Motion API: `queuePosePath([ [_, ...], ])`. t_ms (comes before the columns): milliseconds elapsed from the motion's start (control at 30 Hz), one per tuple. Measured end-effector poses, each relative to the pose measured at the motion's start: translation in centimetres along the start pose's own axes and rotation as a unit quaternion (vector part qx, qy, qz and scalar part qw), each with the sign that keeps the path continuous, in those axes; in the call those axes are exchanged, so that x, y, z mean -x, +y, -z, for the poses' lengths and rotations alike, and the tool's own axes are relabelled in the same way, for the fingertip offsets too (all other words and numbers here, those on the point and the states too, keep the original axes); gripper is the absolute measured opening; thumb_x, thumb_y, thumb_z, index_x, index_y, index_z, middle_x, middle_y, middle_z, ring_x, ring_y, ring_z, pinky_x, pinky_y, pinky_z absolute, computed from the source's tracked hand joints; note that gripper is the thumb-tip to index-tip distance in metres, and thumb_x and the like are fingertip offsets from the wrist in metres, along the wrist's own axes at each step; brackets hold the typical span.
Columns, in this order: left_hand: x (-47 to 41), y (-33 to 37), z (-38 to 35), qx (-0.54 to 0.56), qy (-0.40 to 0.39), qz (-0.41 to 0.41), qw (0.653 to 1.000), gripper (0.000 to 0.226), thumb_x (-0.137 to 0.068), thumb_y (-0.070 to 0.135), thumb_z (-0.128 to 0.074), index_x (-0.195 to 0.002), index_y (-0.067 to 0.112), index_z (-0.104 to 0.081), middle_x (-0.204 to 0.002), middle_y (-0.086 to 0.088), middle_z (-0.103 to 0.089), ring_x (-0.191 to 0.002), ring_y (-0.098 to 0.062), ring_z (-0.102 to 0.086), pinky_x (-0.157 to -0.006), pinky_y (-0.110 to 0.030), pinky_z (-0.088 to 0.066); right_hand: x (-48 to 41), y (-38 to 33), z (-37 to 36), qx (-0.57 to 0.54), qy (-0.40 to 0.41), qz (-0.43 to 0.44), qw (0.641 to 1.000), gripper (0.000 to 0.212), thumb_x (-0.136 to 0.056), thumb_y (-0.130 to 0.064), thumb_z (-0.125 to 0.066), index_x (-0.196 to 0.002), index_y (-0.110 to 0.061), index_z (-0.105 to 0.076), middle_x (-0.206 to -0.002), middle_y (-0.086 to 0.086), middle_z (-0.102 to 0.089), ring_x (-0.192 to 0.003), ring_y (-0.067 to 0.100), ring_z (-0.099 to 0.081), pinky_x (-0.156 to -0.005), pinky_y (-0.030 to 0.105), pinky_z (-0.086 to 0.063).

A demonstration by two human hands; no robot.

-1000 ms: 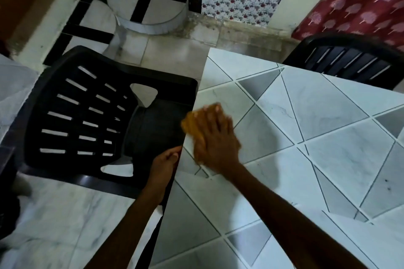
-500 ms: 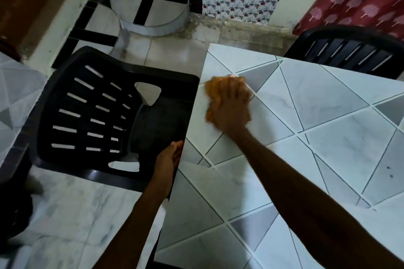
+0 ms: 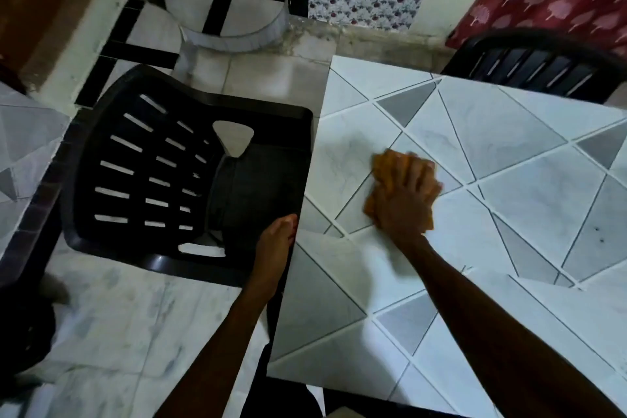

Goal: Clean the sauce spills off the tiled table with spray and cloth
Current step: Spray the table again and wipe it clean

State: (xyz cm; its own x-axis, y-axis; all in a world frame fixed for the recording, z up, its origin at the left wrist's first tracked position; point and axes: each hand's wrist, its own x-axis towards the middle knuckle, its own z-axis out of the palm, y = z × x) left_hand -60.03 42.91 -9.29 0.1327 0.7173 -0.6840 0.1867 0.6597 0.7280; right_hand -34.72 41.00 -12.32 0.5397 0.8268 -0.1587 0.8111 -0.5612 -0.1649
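Observation:
An orange cloth point(image 3: 385, 166) lies on the tiled table point(image 3: 509, 153), white and grey triangles with white grout. My right hand point(image 3: 405, 195) presses flat on the cloth with straight, spread fingers, a little in from the table's left edge. My left hand point(image 3: 276, 243) rests against that left edge, its fingertips hidden below the rim. No spray bottle is in view. A few small dark specks point(image 3: 599, 236) sit on a tile to the right.
A black plastic chair point(image 3: 169, 173) stands tight against the table's left side. Another black chair point(image 3: 539, 68) is at the far edge. The floor is pale marble tile point(image 3: 112, 326). A dark object point(image 3: 23, 322) sits at the lower left.
My right hand slid the cloth away from the left edge toward the far corner, then back and to the right, further onto the table. My left hand stayed at the edge.

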Motion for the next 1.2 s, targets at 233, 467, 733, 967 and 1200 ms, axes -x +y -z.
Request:
queuePosePath([
  [233, -0.1, 0.7, 0.8, 0.007, -0.018, 0.043, 0.999, 0.025, -0.104, 0.026, -0.044, -0.109, 0.014, -0.065, -0.108, -0.008, -0.069, -0.100, -0.020, -0.066, -0.090, -0.035, -0.053, 13.6, -5.3, -3.2, 0.009, -0.016, 0.287, 0.958, 0.065, -0.103, -0.048, -0.038, -0.161, -0.027, -0.017, -0.169, 0.007, -0.011, -0.155, 0.039, 0.000, -0.119, 0.065, -0.014],
  [467, -0.9, -1.9, 1.5, -0.124, -0.053, -0.045, 0.990, 0.036, -0.091, 0.034, -0.059, -0.124, 0.020, -0.064, -0.124, -0.002, -0.066, -0.114, -0.020, -0.062, -0.103, -0.046, -0.048, 16.6, 5.4, -1.1, 0.030, -0.023, 0.088, 0.995, 0.069, -0.095, -0.047, -0.038, -0.160, -0.032, -0.021, -0.169, -0.001, -0.011, -0.156, 0.030, -0.002, -0.118, 0.067, -0.014],
  [733, 0.7, -1.6, 2.8, -0.080, -0.081, 0.027, 0.993, 0.028, -0.098, 0.000, -0.045, -0.114, 0.011, -0.065, -0.105, -0.007, -0.070, -0.091, -0.015, -0.067, -0.074, -0.022, -0.058, 13.8, -6.7, -3.3, -0.008, 0.021, 0.064, 0.998, 0.072, -0.096, -0.050, -0.040, -0.160, -0.024, -0.022, -0.169, 0.008, -0.013, -0.155, 0.039, -0.002, -0.120, 0.062, -0.014],
  [967, 2.1, -2.3, 3.5, -0.089, -0.093, 0.062, 0.990, 0.024, -0.101, 0.002, -0.043, -0.113, 0.004, -0.064, -0.106, -0.010, -0.067, -0.080, -0.008, -0.065, -0.058, -0.014, -0.052, 25.0, 3.0, -2.9, 0.059, -0.035, 0.261, 0.963, 0.070, -0.095, -0.046, -0.048, -0.159, -0.037, -0.022, -0.169, -0.004, -0.014, -0.155, 0.031, -0.015, -0.122, 0.062, -0.015],
  [1200, 3.5, -2.5, 4.5, -0.064, -0.105, 0.078, 0.989, 0.025, -0.101, 0.005, -0.045, -0.118, 0.002, -0.063, -0.112, -0.013, -0.067, -0.097, -0.021, -0.066, -0.075, -0.024, -0.055, 19.4, -2.7, -2.8, 0.004, 0.009, -0.049, 0.999, 0.071, -0.096, -0.050, -0.038, -0.160, -0.031, -0.017, -0.169, 0.002, -0.010, -0.156, 0.033, 0.001, -0.120, 0.062, -0.015],
])
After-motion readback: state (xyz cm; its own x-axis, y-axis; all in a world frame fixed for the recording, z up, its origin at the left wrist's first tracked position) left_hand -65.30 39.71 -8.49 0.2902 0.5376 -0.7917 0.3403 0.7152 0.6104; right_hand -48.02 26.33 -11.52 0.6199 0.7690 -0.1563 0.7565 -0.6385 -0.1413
